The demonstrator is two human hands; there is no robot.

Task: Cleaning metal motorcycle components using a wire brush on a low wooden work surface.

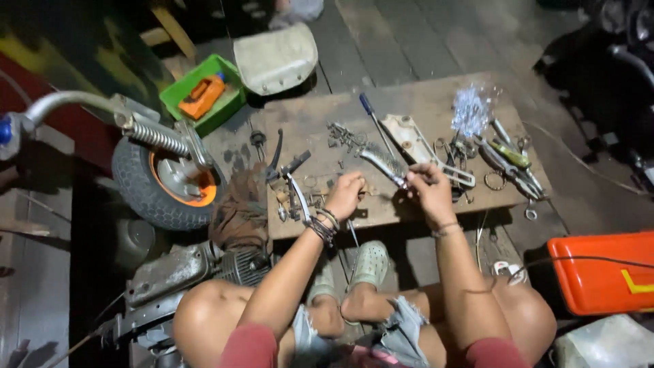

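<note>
My left hand point(345, 193) rests fisted on the wooden board point(422, 102), beside small metal parts; whether it holds anything is hidden. My right hand point(430, 187) grips the end of a grey metal lever-like part point(381, 161) that lies slanted across the board. Bracelets circle my left wrist. My knees and feet in pale clogs point(370, 262) show below the board.
Pliers and wrenches point(509, 162), a blue-handled screwdriver point(373, 117), a bunch of small silvery pieces point(470, 108) and a black lever point(276, 153) lie on the board. A small wheel with spring shock point(167, 178) stands left, a green tray point(203, 92) behind it, an orange case point(599, 272) right.
</note>
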